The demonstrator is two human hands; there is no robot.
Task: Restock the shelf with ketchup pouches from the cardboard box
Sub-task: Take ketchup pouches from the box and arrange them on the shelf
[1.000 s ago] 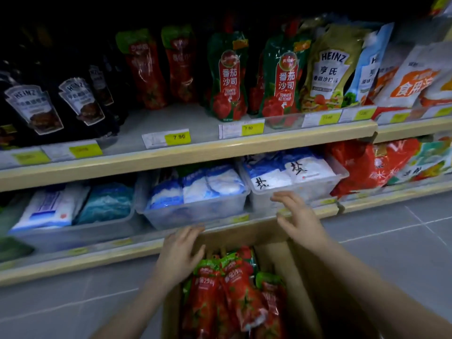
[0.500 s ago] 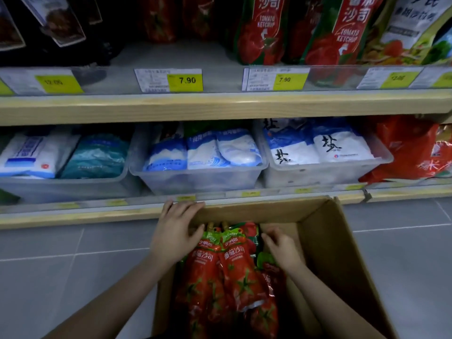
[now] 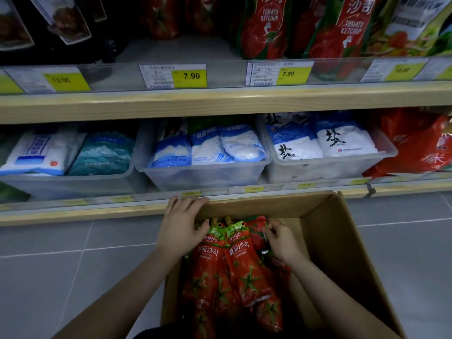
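A: This is a shop aisle with a grey tiled floor [image 3: 73,265] and pale wooden shelves. Why does the open brown cardboard box [image 3: 342,253] sit on the floor right against the lowest shelf edge?

B: I'd say so the reach from box to shelf stays short. The red foil ketchup pouches with green tops [image 3: 234,265] lie in it, spouts pointing to the far side, so their tops come to hand first.

A: And where do they belong?

B: Probably on the upper wooden shelf [image 3: 220,101], behind the yellow 7.90 price tag [image 3: 189,75]. There is bare shelf there, left of the standing red-and-green tomato ketchup bags [image 3: 269,28].

A: What is the left hand [image 3: 181,228] doing?

B: It lies over the far left corner of the box, fingers straight across the rim and the thumb against the left-most pouch top. Its grip is wide; it closes on nothing. It looks like it steadies the box or the stack.

A: And the right hand [image 3: 281,241]?

B: Its fingers are curled at the green top of a pouch on the right side of the stack. That grip is narrow, a pinch on the pouch edge, likely to peel one free.

A: The clear plastic tubs of white salt bags [image 3: 205,152] below?

B: They sit on the lower shelf, just beyond the box, and seem no part of this job.
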